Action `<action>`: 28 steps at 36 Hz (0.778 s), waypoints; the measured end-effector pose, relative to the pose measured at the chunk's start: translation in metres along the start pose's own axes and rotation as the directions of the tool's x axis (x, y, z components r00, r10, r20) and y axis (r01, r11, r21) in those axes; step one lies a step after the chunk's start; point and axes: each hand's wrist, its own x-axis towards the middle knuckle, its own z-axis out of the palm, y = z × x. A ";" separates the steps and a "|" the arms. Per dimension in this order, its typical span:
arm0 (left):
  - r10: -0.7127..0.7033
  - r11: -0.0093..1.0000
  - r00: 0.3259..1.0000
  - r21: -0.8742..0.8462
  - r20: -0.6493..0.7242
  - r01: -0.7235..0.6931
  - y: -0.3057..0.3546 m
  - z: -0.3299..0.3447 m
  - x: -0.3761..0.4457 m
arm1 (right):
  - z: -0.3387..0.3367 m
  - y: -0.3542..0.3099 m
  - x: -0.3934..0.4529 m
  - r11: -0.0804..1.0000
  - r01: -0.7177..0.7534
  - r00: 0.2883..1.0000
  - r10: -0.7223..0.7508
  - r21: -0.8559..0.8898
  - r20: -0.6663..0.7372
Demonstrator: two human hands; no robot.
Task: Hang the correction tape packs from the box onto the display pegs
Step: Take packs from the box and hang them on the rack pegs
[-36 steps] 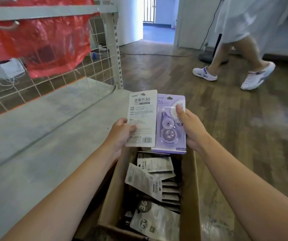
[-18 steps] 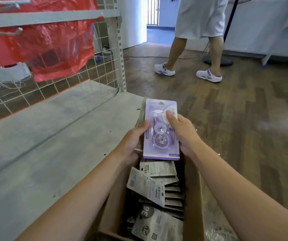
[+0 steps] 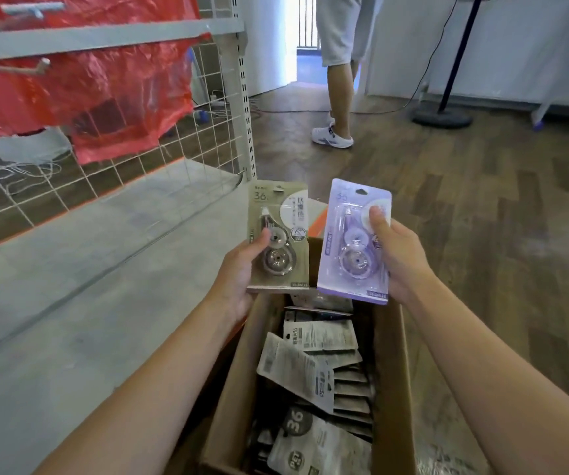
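Left hand (image 3: 242, 272) gripping a beige correction tape pack (image 3: 278, 234) by its lower left edge, thumb laid across the front beside the clear blister, remaining fingers hidden behind the card. Right hand (image 3: 401, 258) gripping a purple correction tape pack (image 3: 351, 241) along its right edge, thumb pressed on the front near the round label, other fingers behind. Both packs upright, faces toward the camera, side by side and close at their lower corners, fanning slightly apart toward the top; whether the edges touch, hard to tell. Both held just above the far end of an open cardboard box (image 3: 393, 389).

Inside the box, a loose heap of more packs (image 3: 314, 375), mostly back side up, grey printed cards overlapping each other, one near the bottom showing a dark disc with "36".

Left of the box, a pale grey shelf (image 3: 70, 303) running away toward a white wire grid panel (image 3: 180, 156). Higher on the left, a horizontal bar with a display peg (image 3: 19, 66) sticking out, bare. Behind the grid, a red plastic sheet (image 3: 80, 80).

Beyond, wooden floor (image 3: 482, 200), the legs of another person (image 3: 339, 80) in white shoes, and the round base and pole of a fan stand (image 3: 442, 114) well apart on the right.
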 end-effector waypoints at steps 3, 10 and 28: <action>-0.021 0.999 0.999 0.026 -0.039 0.022 -0.008 0.002 0.004 | 0.009 0.003 -0.001 1.000 -0.006 0.999 0.006 -0.011 0.045; -0.025 0.989 1.000 0.147 0.016 0.023 -0.016 0.008 0.004 | 0.028 0.020 -0.001 0.997 -0.030 0.995 0.036 -0.067 0.092; -0.218 0.923 0.852 0.182 -0.476 0.338 0.012 -0.005 -0.090 | 0.058 0.008 -0.097 0.849 -0.519 0.840 0.529 -0.105 0.121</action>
